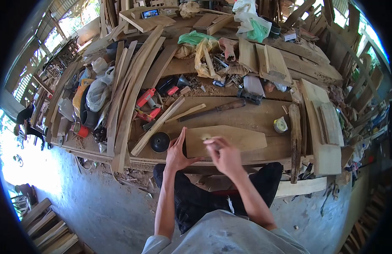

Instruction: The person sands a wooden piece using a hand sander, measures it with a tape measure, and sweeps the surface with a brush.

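A flat wooden board with a tapered right end lies on the workbench in front of me. At its left end is my left hand, fingers stretched together and thumb spread along the near edge. Over the board's near left part my right hand is closed, slightly blurred. A small pale tip shows at its fingers, but I cannot make out what it is. A black round cup-like thing sits just left of my left hand. Behind the board lies a long tool with a wooden handle.
Wooden strips and red tools lie behind to the left. A tape roll and a rough stick are on the right. Planks, plastic bags and a phone crowd the bench farther back.
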A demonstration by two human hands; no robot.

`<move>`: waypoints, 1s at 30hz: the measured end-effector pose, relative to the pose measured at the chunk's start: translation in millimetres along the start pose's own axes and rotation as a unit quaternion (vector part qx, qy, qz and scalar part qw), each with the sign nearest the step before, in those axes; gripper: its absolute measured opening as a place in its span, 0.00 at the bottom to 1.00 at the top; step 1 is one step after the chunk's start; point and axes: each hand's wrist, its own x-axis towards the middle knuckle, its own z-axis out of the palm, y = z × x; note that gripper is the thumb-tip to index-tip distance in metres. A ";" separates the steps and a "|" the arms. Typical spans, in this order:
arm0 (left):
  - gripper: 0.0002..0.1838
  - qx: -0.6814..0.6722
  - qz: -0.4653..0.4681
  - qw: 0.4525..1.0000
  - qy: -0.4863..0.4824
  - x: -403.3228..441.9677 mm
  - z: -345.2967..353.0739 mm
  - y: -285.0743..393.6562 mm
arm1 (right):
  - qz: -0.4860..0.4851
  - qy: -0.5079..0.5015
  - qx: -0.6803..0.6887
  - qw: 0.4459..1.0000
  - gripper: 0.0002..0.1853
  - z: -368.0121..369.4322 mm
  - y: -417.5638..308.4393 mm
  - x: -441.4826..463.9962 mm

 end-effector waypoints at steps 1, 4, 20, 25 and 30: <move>0.80 0.012 -0.015 1.000 -0.011 -0.9 -2.2 2.3 | 0.044 0.001 -0.010 0.999 0.09 -14.0 7.0 -3.2; 0.80 0.010 -0.008 1.000 -0.004 -0.9 -1.9 1.0 | 0.136 0.044 -0.025 0.989 0.08 -54.1 54.0 -18.4; 0.82 0.001 -0.003 1.000 0.017 -4.5 7.3 -12.2 | 0.022 -0.026 -0.018 0.999 0.08 32.9 -25.5 -0.4; 0.82 0.007 -0.013 1.000 0.010 -3.5 2.4 -2.2 | 0.077 -0.040 0.028 0.996 0.09 -0.1 -1.8 2.5; 0.82 0.003 -0.001 1.000 0.015 0.3 1.2 1.5 | 0.183 0.135 -0.060 0.972 0.06 -64.7 71.1 -15.1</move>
